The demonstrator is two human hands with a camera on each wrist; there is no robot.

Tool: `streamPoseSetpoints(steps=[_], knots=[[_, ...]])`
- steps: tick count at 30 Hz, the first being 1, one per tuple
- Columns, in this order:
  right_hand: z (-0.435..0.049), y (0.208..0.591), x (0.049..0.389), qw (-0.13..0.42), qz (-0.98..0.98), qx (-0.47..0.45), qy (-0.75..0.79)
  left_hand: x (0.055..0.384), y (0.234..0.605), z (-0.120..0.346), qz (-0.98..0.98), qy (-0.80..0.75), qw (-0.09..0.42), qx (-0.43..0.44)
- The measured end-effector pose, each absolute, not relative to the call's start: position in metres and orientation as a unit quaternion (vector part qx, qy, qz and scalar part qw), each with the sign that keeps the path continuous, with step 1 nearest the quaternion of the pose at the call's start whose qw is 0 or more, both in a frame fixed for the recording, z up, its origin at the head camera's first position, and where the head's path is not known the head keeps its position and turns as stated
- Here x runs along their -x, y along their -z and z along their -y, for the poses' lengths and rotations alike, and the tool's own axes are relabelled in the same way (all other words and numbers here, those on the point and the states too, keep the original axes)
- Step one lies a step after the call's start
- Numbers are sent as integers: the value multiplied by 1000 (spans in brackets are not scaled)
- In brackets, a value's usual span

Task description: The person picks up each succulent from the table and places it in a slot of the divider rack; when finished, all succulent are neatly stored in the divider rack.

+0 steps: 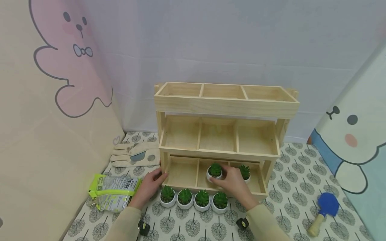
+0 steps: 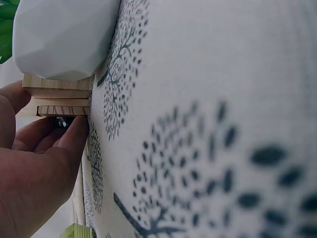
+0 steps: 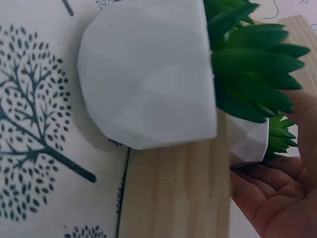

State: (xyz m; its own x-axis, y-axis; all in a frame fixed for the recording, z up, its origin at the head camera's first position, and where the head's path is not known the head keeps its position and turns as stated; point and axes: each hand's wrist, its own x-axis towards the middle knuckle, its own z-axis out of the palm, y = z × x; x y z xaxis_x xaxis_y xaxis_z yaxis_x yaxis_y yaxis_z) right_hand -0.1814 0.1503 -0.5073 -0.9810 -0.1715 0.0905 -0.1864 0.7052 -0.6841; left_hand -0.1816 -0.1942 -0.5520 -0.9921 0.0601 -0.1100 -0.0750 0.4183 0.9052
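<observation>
My right hand (image 1: 233, 183) grips a small potted succulent (image 1: 215, 170) by its white faceted pot, inside the middle compartment of the wooden shelf's (image 1: 226, 106) lowest tier. In the right wrist view, its pot (image 3: 247, 141) shows partly behind the tier's front board, with my palm curved beside it. Another potted succulent (image 1: 245, 172) stands in the right compartment, partly hidden by that hand. My left hand (image 1: 148, 187) holds the left end of the lowest tier. Thumb and fingers (image 2: 74, 136) pinch the wooden edge (image 2: 62, 110) from both sides in the left wrist view.
Several potted succulents (image 1: 202, 199) line up in front of the shelf. A bag with lime-green trim (image 1: 116, 192) lies at left, with pale work gloves (image 1: 135, 154) behind it. At right lies a blue hand shovel (image 1: 328, 204). Printed curtains surround the patterned tablecloth (image 1: 193, 227).
</observation>
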Motion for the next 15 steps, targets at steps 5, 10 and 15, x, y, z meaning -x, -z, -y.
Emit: streamPoseSetpoints(steps=[5,10,15], knots=[[-148,510,183,6,923,-93,-373,182,553,194,-838,-542,62,7],[-146,511,183,9,921,-96,-378,182,554,195,-838,-542,62,6],[-143,512,186,1,925,-95,-368,181,553,194,-837,-543,62,4]])
